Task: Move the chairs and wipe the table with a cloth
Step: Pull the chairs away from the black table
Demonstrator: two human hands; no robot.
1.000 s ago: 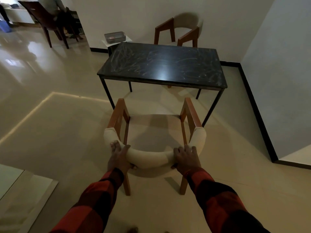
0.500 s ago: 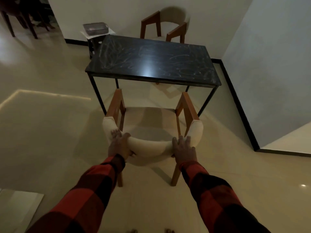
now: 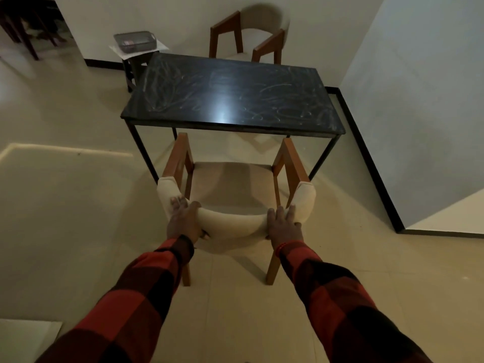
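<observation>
The near chair (image 3: 230,195) stands on the pale tiled floor (image 3: 65,218), with its front just at the near edge of the black table (image 3: 233,100), between the table's thin dark metal legs. The left hand (image 3: 182,221) and the right hand (image 3: 284,225) are apart, and each grips the curved cream padded backrest (image 3: 231,222) with the fingers over its top. The chair frame is brown wood and the seat is beige.

The tabletop is glossy and has pale scribbled marks all over. Behind the table a second chair (image 3: 248,38) of the same kind stands near the wall. At the far left corner a small stool (image 3: 136,66) carries a grey mesh tray (image 3: 135,42); what lies in it is too small to tell. The red and black checked sleeves (image 3: 337,297) are cut off by the bottom edge.
</observation>
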